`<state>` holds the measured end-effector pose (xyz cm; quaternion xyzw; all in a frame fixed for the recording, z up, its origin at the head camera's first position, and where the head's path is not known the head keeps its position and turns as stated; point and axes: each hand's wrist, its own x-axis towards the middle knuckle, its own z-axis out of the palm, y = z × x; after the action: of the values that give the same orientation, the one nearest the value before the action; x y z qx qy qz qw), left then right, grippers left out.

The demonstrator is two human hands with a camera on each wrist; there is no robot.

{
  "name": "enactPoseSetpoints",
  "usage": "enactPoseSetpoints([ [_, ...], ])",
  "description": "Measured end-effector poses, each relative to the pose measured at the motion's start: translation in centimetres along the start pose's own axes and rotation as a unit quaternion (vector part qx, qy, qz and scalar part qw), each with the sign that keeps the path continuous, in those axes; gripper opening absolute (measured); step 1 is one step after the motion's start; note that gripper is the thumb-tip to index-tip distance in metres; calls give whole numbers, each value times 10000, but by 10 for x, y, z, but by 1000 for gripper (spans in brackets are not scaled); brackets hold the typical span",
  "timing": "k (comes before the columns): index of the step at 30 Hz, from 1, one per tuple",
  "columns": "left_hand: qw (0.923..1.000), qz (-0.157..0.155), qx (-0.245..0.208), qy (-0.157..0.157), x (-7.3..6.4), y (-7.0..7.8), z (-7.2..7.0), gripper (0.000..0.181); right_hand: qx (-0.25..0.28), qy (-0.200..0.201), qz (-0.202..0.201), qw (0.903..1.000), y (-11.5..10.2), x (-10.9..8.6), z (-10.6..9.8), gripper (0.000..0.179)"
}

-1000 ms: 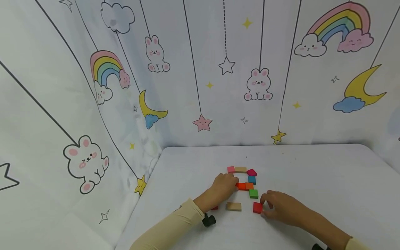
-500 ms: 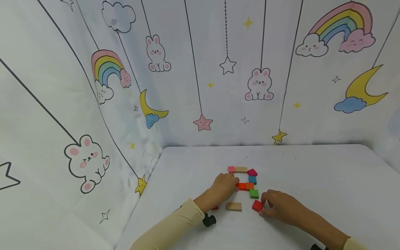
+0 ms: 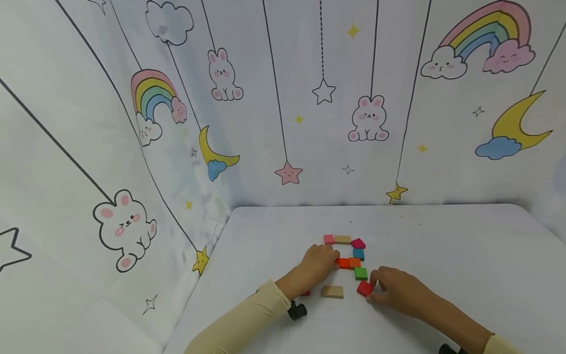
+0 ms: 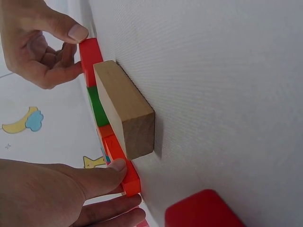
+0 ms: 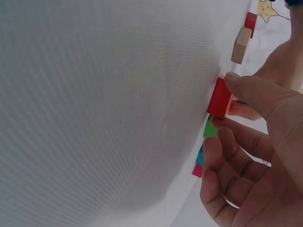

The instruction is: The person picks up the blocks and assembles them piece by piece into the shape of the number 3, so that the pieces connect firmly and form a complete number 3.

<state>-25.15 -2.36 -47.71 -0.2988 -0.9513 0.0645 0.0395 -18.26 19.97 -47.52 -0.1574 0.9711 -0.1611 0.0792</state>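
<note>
On the white table (image 3: 442, 246), my right hand (image 3: 400, 291) pinches a red block (image 3: 364, 288) between thumb and index finger. The red block lies slightly turned, just below the green block (image 3: 360, 274). My left hand (image 3: 319, 263) pinches the end of an orange-red block (image 4: 127, 176), its thumb on the near face. Right beside that sits an orange block (image 3: 354, 263), with a blue block (image 3: 358, 254) above it. A crimson five-sided block (image 3: 358, 243), a plain wooden block (image 3: 342, 240) and a pink block (image 3: 328, 239) form the far row.
Nearer the front lies another plain wooden block (image 3: 332, 291). A second red block (image 4: 203, 210) is partly hidden under the left wrist in the head view. Behind the table hangs a white cloth (image 3: 247, 123) printed with rabbits, stars and rainbows.
My right hand has turned the red block and slid it a little away from me, closer to the green block. My left hand stays in place on the orange-red block.
</note>
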Motion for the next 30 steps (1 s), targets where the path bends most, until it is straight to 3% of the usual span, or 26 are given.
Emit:
enactPoseSetpoints([
  [30,10000,-46,-29,-41,1,0,2,29,2,31,34,10000,2,4,3,32],
])
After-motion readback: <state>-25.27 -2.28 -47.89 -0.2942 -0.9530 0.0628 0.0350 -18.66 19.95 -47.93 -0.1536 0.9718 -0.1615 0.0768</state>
